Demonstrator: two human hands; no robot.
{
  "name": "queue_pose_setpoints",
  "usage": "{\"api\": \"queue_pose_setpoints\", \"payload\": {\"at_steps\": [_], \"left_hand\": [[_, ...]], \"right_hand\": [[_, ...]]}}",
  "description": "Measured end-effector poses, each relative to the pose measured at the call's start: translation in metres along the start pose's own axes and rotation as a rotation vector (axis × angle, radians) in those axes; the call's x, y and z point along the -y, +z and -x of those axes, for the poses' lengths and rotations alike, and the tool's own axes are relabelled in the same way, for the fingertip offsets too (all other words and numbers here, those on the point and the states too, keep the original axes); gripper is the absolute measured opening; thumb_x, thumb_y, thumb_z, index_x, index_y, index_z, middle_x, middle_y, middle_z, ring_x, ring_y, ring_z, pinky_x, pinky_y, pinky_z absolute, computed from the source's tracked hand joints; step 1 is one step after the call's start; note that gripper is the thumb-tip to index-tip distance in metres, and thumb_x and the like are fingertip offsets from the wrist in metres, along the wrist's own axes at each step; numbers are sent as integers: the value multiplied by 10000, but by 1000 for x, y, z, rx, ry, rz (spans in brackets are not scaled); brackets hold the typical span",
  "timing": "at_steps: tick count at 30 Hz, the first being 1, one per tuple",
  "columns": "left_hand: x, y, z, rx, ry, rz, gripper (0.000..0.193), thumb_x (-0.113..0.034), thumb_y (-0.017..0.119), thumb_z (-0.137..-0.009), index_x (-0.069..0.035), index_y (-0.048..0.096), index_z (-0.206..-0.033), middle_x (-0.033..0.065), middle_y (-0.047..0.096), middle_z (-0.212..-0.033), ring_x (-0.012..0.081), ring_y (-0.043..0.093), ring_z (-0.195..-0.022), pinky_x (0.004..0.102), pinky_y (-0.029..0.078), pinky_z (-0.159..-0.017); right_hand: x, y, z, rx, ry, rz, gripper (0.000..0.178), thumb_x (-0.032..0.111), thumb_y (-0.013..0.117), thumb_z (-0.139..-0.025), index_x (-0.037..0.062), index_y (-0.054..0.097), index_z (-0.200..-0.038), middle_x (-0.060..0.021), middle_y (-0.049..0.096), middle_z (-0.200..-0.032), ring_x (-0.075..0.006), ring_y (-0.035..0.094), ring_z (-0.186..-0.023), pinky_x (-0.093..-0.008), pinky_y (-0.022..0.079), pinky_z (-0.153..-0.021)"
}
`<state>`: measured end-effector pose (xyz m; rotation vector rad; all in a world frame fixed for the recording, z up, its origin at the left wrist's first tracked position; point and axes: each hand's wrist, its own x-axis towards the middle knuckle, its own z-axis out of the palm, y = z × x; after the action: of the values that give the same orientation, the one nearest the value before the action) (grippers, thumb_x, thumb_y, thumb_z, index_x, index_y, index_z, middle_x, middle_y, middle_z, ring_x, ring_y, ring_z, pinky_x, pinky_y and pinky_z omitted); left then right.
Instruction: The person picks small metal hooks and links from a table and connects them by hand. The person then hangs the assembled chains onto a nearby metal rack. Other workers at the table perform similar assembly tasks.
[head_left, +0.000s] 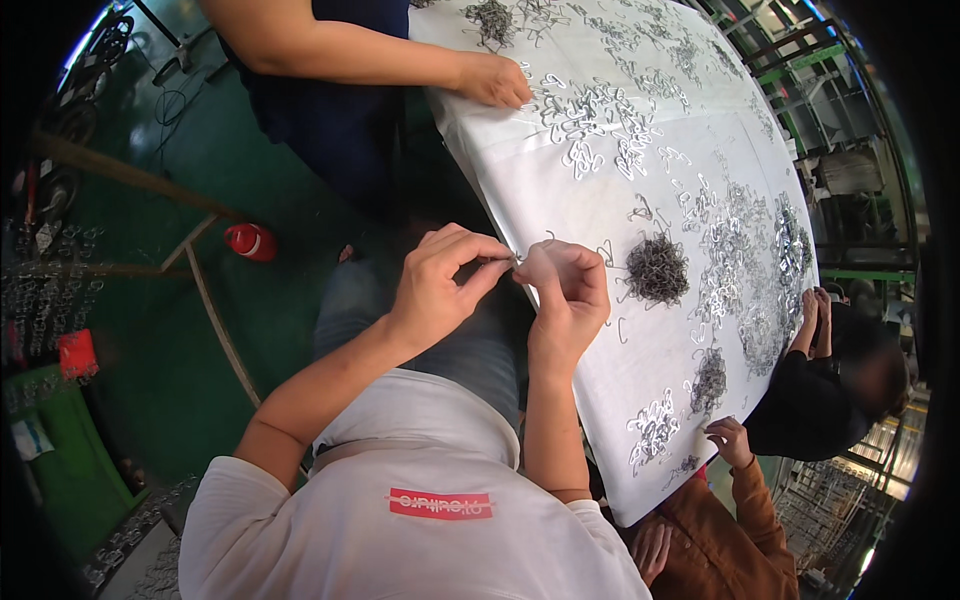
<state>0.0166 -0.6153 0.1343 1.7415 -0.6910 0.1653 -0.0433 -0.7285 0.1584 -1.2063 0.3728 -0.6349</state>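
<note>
Head view: both hands [510, 275] pinch one small bent wire clip [516, 260] at white-covered table [560, 190].

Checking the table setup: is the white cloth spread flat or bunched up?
Spread flat: the white cloth covers the tabletop, with metal clips scattered in piles on it.

bright, sharp centre; dark fisheye rim

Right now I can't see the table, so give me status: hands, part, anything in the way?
Left hand and right hand pinch one small metal clip at the table edge. Dark clip pile close by, right. Nothing blocking.
</note>
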Motion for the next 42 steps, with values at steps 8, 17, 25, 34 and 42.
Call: {"api": "queue_pose_setpoints", "payload": {"at_steps": [8,17,25,34,42], "left_hand": [[48,37,-44,68,24,5,135,2,682,-800,-26,696,-931,110,691,-898,260,633,-803,335,498,-714],[123,160,-154,218,-184,-587,173,-234,695,-823,-69,677,-874,97,633,-968,280,587,-1010,432,453,-852],[128,158,-153,342,-177,-566,180,-204,662,-862,-55,636,-959,112,650,-988,286,604,-1004,437,475,-849],[41,42,-88,262,-344,189,189,-67,689,-842,-1,666,-1017,61,688,-842,106,646,-761,264,506,-689],[-16,-7,-36,118,-256,436,113,16,683,-824,4,690,-936,51,641,-934,85,624,-795,204,508,-663]], "right_hand": [[5,-21,-4,-24,-220,25,192,-148,615,-829,-4,519,-912,-152,620,-914,-158,617,-731,-267,533,-648],[19,-37,-5,-50,-236,90,198,-151,630,-817,-13,524,-912,-163,620,-916,-180,635,-749,-262,551,-631],[9,-37,9,-26,-225,98,178,-135,639,-824,-24,536,-919,-138,625,-924,-148,636,-773,-244,555,-639],[-5,-18,7,-45,-182,162,135,-68,668,-833,-27,549,-882,-106,647,-900,-126,644,-753,-249,565,-683],[-15,-2,9,-2,-165,203,108,-57,657,-841,-22,564,-884,-85,654,-899,-113,650,-761,-231,544,-676]]}}
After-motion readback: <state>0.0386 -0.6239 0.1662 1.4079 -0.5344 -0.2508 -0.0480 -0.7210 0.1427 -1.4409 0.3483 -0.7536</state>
